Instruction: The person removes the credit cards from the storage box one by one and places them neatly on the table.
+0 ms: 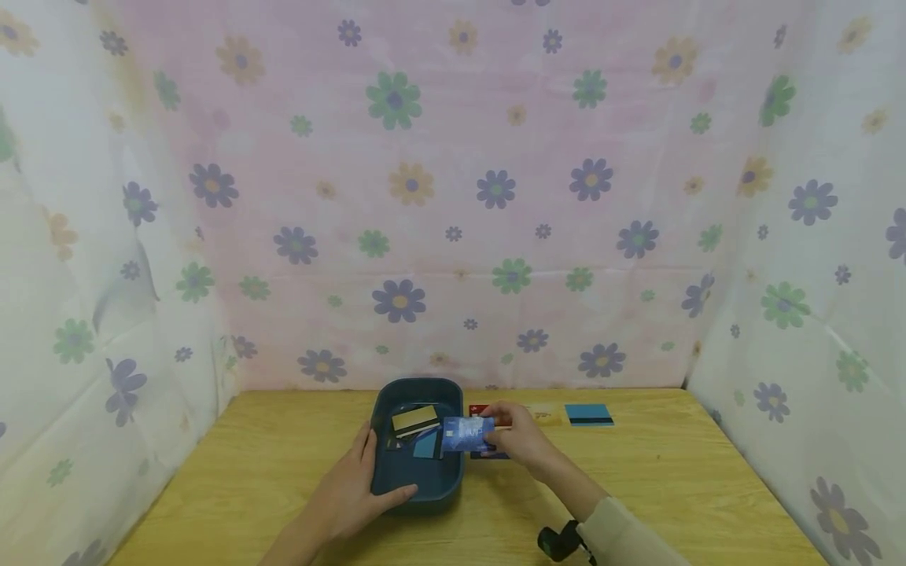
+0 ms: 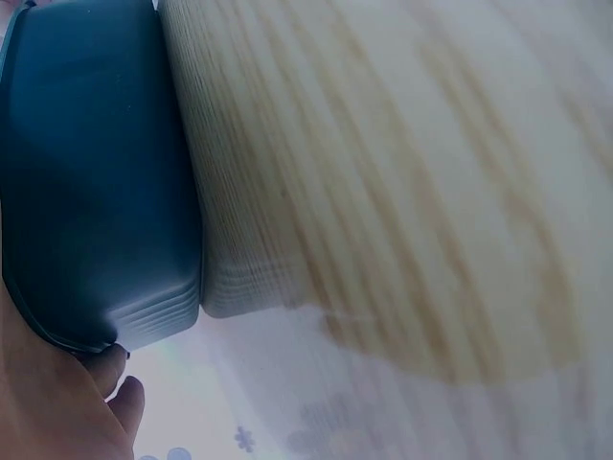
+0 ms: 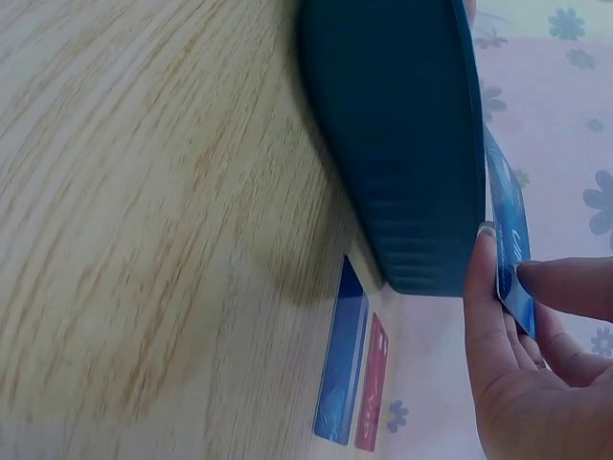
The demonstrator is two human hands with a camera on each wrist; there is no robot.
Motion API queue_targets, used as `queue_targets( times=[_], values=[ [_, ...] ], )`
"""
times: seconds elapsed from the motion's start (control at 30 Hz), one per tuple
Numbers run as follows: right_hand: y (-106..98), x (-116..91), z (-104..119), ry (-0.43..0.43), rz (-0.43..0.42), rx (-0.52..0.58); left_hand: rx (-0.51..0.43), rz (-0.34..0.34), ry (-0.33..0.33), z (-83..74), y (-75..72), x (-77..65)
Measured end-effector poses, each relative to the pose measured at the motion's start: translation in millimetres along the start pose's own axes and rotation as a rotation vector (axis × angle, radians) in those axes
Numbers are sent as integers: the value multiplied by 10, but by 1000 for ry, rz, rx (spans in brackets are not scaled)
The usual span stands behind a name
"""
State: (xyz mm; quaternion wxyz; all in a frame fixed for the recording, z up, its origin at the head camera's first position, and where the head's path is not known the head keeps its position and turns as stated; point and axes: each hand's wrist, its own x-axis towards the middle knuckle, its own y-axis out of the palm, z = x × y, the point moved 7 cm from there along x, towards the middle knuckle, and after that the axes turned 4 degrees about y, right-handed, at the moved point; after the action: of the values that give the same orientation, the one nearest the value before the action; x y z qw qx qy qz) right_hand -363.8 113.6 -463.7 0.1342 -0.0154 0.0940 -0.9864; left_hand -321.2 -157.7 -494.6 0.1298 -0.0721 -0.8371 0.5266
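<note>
A dark blue-green plastic bin [image 1: 405,478] stands on the table with several cards inside, among them a gold card with a dark stripe [image 1: 415,421] and a light blue card [image 1: 428,446]. Along its left side, my left hand [image 1: 343,483] grips the bin, fingers on the outer wall and thumb over the near rim. My right hand [image 1: 522,439] pinches a blue VIP card [image 1: 462,434] between thumb and fingers. That card overlaps the bin's right rim in the head view; in the right wrist view its far end reaches past the rim.
On the table right of the bin lie a red card [image 3: 372,388], a dark blue card [image 3: 342,355], a yellowish card [image 1: 547,414] and a blue card with a black stripe [image 1: 590,417]. A black device [image 1: 559,542] sits at my right wrist. Flower-print cloth [image 1: 453,236] encloses the table.
</note>
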Motion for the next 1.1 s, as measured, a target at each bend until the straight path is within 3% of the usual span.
queue_targets(
  times=[0.63, 0.9, 1.1],
  values=[
    [-358, -108, -26, 38, -55, 17, -15, 2, -9, 11, 0, -1],
    [-597, -141, -98, 65, -140, -108, -16, 3, -10, 12, 10, -4],
    [-759, -171, -175, 83, -179, -120, -10, -1, -9, 18, 12, 3]
  ],
)
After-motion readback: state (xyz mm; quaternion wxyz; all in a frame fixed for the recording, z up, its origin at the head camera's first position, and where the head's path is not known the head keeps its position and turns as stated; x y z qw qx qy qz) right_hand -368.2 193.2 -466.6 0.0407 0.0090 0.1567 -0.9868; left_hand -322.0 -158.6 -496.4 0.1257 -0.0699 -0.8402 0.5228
